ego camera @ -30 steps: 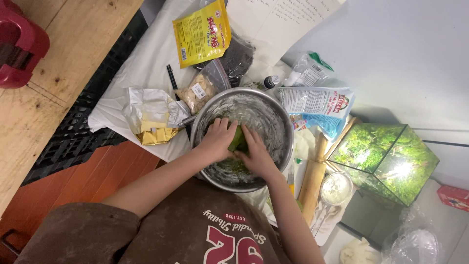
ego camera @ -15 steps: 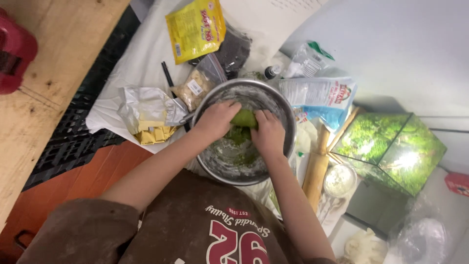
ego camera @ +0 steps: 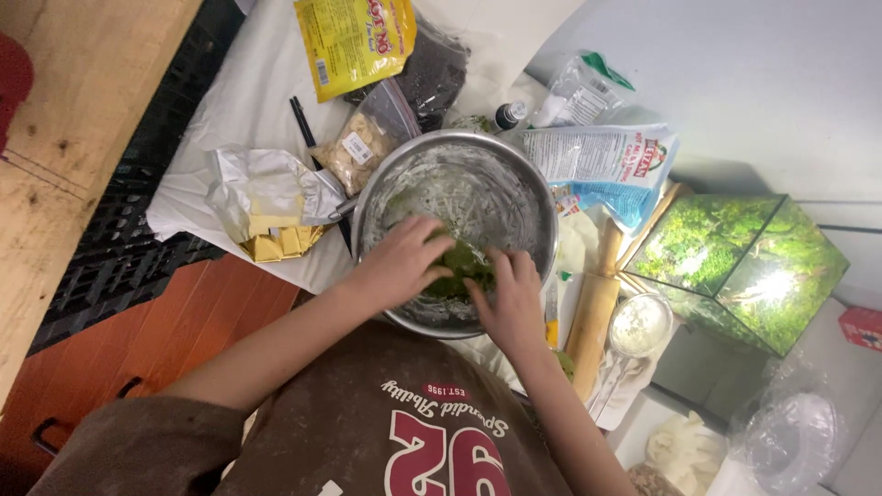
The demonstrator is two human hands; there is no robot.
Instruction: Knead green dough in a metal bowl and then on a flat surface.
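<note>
Both hands, left hand [ego camera: 400, 266] and right hand [ego camera: 510, 298], fingers curled pinching green dough [ego camera: 459, 264] inside floury metal bowl [ego camera: 514, 179], frame center

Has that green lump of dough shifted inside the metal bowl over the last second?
Yes. The green dough now sits nearer the person's side of the metal bowl, lower than half a second ago, with the left hand and right hand pressed on it.

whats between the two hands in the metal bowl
A lump of green dough sits between the left hand and right hand, both pressing on it inside the metal bowl, in the head view.
</note>
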